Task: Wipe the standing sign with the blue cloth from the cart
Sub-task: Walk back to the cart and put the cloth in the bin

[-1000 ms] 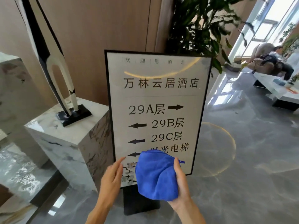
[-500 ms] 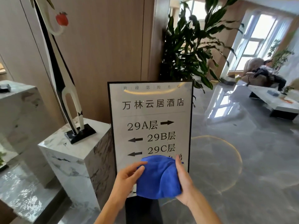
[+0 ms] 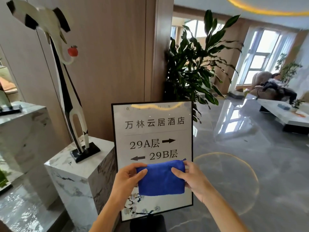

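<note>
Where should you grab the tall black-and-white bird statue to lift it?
Probably low on the black-and-white bird statue, around its two thin legs just above the flat black base, reaching from the open front. It is tall and narrow on the marble block, so a high grip could tip it.

The blue cloth [image 3: 161,178], bunched a second ago, has been folded into a flat rectangle; it is now pinched at its edges by the left hand [image 3: 127,181] and right hand [image 3: 194,180].
</note>
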Motion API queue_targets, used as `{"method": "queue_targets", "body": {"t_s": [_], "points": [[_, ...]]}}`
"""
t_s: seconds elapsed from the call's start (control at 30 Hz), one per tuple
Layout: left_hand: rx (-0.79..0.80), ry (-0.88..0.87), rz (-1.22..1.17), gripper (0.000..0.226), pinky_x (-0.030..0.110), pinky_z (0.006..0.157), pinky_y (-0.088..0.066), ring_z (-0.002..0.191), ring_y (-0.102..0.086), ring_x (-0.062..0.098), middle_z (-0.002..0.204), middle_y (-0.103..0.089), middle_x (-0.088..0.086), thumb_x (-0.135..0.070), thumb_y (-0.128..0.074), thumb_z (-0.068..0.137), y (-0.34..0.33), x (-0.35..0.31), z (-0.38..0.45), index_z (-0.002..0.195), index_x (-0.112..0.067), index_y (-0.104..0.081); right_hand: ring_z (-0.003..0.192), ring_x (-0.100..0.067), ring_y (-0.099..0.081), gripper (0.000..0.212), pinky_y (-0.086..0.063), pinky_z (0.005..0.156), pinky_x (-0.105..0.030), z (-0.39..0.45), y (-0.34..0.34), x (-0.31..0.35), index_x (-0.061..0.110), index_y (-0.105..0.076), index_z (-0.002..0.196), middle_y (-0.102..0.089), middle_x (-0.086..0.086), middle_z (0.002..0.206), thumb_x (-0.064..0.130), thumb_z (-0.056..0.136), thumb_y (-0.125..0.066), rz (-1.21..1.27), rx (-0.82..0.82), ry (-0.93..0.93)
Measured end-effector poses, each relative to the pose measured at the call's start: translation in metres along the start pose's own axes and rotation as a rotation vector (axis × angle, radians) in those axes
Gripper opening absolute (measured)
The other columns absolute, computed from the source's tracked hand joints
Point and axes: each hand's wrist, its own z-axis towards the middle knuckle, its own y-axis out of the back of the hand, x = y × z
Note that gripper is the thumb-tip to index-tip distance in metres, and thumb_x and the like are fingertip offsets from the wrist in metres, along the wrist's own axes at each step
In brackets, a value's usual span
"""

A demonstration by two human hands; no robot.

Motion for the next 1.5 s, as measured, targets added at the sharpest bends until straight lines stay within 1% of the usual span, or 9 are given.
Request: {"method": "queue_targets", "body": {"t_s": [0.13, 0.2, 0.37, 0.7, 0.9, 1.07, 1.2, 1.37, 1.5], "points": [[0.012, -0.016, -0.013, 0.014, 0.034, 0.071, -0.062, 0.090, -0.074, 0.015, 0.098, -0.078, 0.001, -0.017, -0.076, 0.088, -0.002, -0.015, 0.006, 0.098, -0.026, -0.080, 0.099, -0.022, -0.076, 0.061, -0.062, 0.086, -0.038, 0.001, 0.000, 0.013, 0.047, -0.047, 0.133, -0.079, -0.005, 0.106, 0.018, 0.089, -0.078, -0.057, -0.039, 0.178], [0.026, -0.026, -0.010, 0.017, 0.027, 0.072, -0.060, 0.090, -0.075, 0.015, 0.098, -0.079, 0.003, -0.013, -0.077, 0.087, -0.003, -0.021, 0.009, 0.101, -0.023, -0.080, 0.110, -0.015, -0.072, 0.052, -0.059, 0.092, -0.031, 0.001, 0.003, 0.022, 0.053, -0.058, 0.128, -0.076, 0.005, 0.116, 0.019, 0.092, -0.074, -0.169, -0.019, 0.247], [0.063, -0.040, 0.096, 0.027, 0.018, 0.064, -0.058, 0.084, -0.076, 0.010, 0.089, -0.081, -0.004, -0.006, -0.078, 0.084, -0.003, -0.038, 0.020, 0.099, -0.028, -0.077, 0.105, -0.002, -0.071, 0.031, -0.057, 0.079, -0.015, 0.003, 0.012, 0.038, 0.047, -0.079, 0.096, -0.078, 0.020, 0.105, 0.017, 0.090, -0.075, -0.295, 0.046, 0.263], [0.069, -0.048, 0.280, 0.032, 0.022, 0.078, -0.059, 0.085, -0.075, 0.008, 0.087, -0.080, -0.009, -0.008, -0.080, 0.082, -0.004, -0.054, 0.032, 0.104, -0.031, -0.074, 0.122, -0.016, -0.064, 0.045, -0.053, 0.107, -0.042, 0.008, 0.024, 0.063, 0.019, -0.063, 0.136, -0.071, 0.004, 0.128, 0.011, 0.092, -0.072, -0.547, 0.077, 0.232], [-0.071, -0.196, 0.538, 0.026, 0.011, 0.061, -0.051, 0.073, -0.068, 0.005, 0.076, -0.073, -0.014, -0.012, -0.077, 0.086, -0.017, -0.069, 0.039, 0.083, -0.037, -0.070, 0.092, -0.013, -0.072, 0.012, -0.061, 0.089, -0.042, 0.016, 0.021, 0.069, 0.024, -0.077, 0.095, -0.077, 0.005, 0.092, 0.015, 0.093, -0.071, -0.658, -0.057, 0.334], [-0.098, -0.213, 0.555, 0.015, 0.036, 0.069, -0.063, 0.074, -0.070, 0.018, 0.078, -0.073, -0.001, -0.013, -0.072, 0.090, -0.022, -0.079, 0.045, 0.086, -0.027, -0.070, 0.091, -0.013, -0.068, 0.009, -0.059, 0.084, -0.036, 0.022, 0.022, 0.078, 0.020, -0.075, 0.101, -0.075, 0.005, 0.094, 0.019, 0.095, -0.069, -0.715, -0.118, 0.390], [-0.109, -0.255, 0.600, 0.013, 0.013, 0.047, -0.053, 0.065, -0.063, 0.008, 0.073, -0.067, -0.007, -0.012, -0.069, 0.093, -0.025, -0.090, 0.052, 0.088, -0.024, -0.069, 0.082, -0.004, -0.062, 0.013, -0.046, 0.072, -0.022, 0.029, 0.024, 0.086, 0.032, -0.064, 0.087, -0.067, 0.014, 0.082, 0.024, 0.096, -0.068, -0.804, -0.171, 0.423], [-0.130, -0.286, 0.697, 0.016, 0.005, 0.049, -0.039, 0.067, -0.058, 0.001, 0.072, -0.062, -0.015, -0.015, -0.064, 0.096, -0.029, -0.100, 0.061, 0.086, -0.028, -0.066, 0.099, -0.017, -0.066, 0.013, -0.056, 0.092, -0.050, 0.033, 0.026, 0.101, 0.024, -0.070, 0.105, -0.073, 0.007, 0.099, 0.032, 0.098, -0.064, -0.865, -0.195, 0.426], [-0.133, -0.301, 0.688, 0.019, 0.008, 0.058, -0.039, 0.072, -0.061, 0.000, 0.074, -0.065, -0.014, -0.016, -0.064, 0.096, -0.037, -0.101, 0.069, 0.085, -0.031, -0.066, 0.097, -0.017, -0.069, 0.020, -0.059, 0.089, -0.050, 0.037, 0.037, 0.105, 0.023, -0.074, 0.112, -0.076, 0.004, 0.101, 0.032, 0.096, -0.067, -0.860, -0.184, 0.457]]}}
